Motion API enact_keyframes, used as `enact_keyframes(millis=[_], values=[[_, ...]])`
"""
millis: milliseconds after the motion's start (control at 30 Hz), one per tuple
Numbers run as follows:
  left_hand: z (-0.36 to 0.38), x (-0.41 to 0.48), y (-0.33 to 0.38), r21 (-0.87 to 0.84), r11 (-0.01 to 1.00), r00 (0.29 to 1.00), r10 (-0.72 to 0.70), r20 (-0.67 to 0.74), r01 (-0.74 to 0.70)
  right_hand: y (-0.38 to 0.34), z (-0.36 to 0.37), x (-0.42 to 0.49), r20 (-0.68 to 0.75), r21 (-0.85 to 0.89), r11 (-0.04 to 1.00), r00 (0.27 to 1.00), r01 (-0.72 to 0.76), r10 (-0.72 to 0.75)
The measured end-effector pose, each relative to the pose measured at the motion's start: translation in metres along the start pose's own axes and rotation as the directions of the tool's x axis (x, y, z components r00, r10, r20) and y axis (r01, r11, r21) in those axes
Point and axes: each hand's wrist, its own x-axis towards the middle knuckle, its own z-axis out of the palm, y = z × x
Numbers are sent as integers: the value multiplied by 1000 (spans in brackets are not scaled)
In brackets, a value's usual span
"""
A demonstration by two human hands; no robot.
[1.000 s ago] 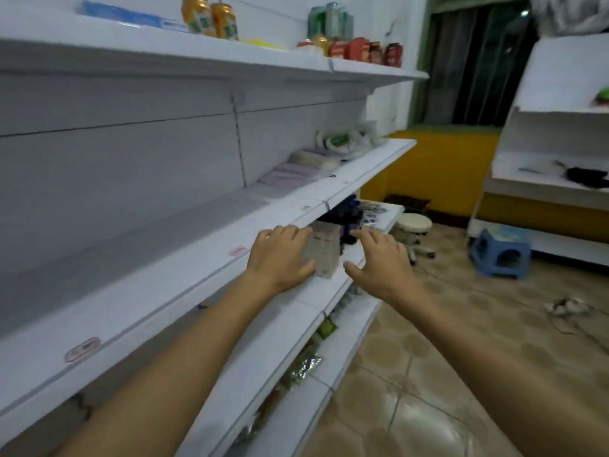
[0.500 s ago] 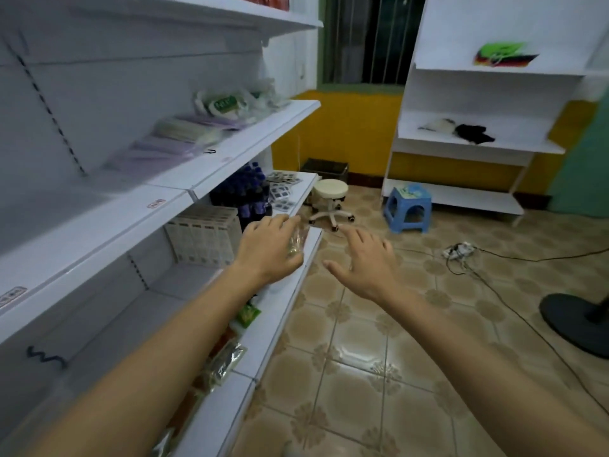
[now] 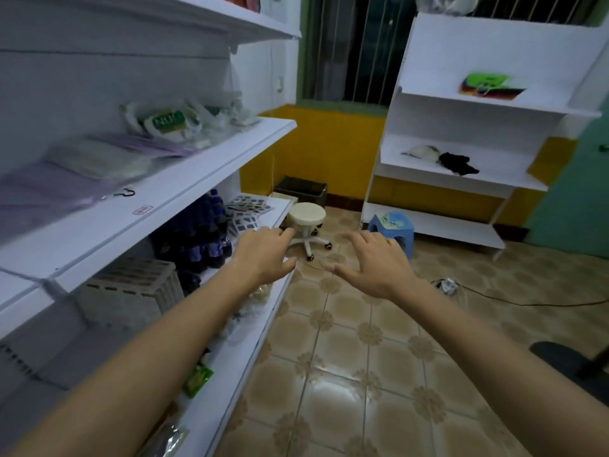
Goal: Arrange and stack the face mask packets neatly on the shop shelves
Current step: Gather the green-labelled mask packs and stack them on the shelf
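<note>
Face mask packets (image 3: pixel 99 159), pale purple and white in clear wrap, lie in loose piles on the middle shelf (image 3: pixel 184 192) at the left, with green-labelled mask packs (image 3: pixel 164 122) behind them. My left hand (image 3: pixel 263 252) hovers in front of the lower shelf's edge, fingers loosely spread, holding nothing. My right hand (image 3: pixel 372 262) is stretched out over the tiled floor, fingers straight and spread, empty. Both hands are below and to the right of the packets, touching none.
The lower shelf holds a white slotted box (image 3: pixel 131 288), dark blue bottles (image 3: pixel 201 235) and small dark packets (image 3: pixel 247 209). A round white stool (image 3: pixel 306 219) and a blue stool (image 3: pixel 392 225) stand on the floor. A white shelf unit (image 3: pixel 461 159) stands at the back right; cables (image 3: pixel 494 298) cross the tiles.
The view has swung right and moved along the aisle. Both hands have come away from the white slotted box and now hang in the air past the shelf edge.
</note>
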Motion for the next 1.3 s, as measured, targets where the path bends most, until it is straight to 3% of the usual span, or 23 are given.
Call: enact_keyframes(millis=[100, 333, 500, 767, 933, 1067, 1200, 1300], values=[[16, 35, 7, -25, 1000, 999, 18, 35, -17, 21, 15, 36, 61, 11, 1000, 998, -11, 10], [61, 110, -14, -81, 997, 992, 20, 128, -10, 55, 67, 140, 128, 129, 986, 984, 107, -123], [73, 174, -46, -56, 989, 974, -127, 190, 140, 78, 93, 244, 126, 178, 941, 941, 289, -313], [70, 271, -61, 1, 935, 926, -350, 140, 354, 122, 96, 388, 14, 235, 811, 832, 536, -554], [58, 290, -91, -48, 853, 852, -515, 91, 520, 100, 88, 459, -63, 327, 710, 764, 624, -642], [54, 300, -128, -90, 745, 750, -661, 39, 661, 65, 88, 507, -89, 398, 627, 709, 669, -700], [69, 314, -173, -114, 695, 700, -715, -2, 710, 27, 97, 553, -131, 399, 588, 678, 704, -723], [95, 334, -220, -240, 612, 625, -780, -30, 753, -3, 107, 592, -126, 413, 574, 669, 707, -733]])
